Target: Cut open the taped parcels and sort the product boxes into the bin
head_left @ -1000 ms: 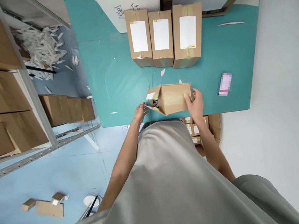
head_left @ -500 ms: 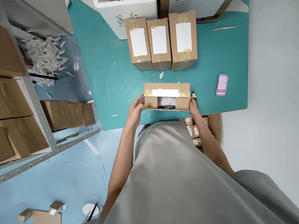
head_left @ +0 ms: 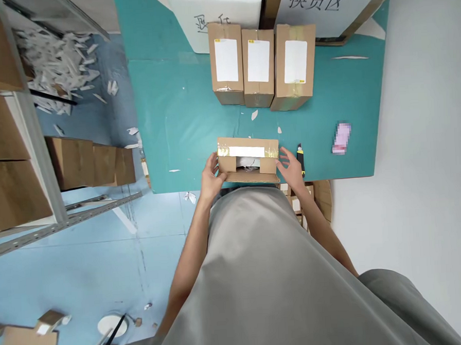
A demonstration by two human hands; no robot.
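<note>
A small cardboard box (head_left: 248, 150) lies at the near edge of the teal table (head_left: 181, 118), its near end open with flaps apart and white contents showing inside. Yellow tape and a white strip run across its top. My left hand (head_left: 210, 174) grips the box's left end, fingers curled round the flap. My right hand (head_left: 290, 168) holds the right end, fingers against the side. A small yellow and black utility knife (head_left: 300, 157) lies on the table just right of my right hand.
Three sealed cardboard boxes (head_left: 261, 68) with white labels stand in a row further back. Behind them sit a white foam bin (head_left: 210, 14) and a lettered white board. A pink item (head_left: 340, 137) lies at the right. Metal shelving (head_left: 27, 131) with cartons stands at the left.
The box was turned so its open end faces me and set down flat near the table edge. Both hands shifted to its two ends. The knife has come into view.
</note>
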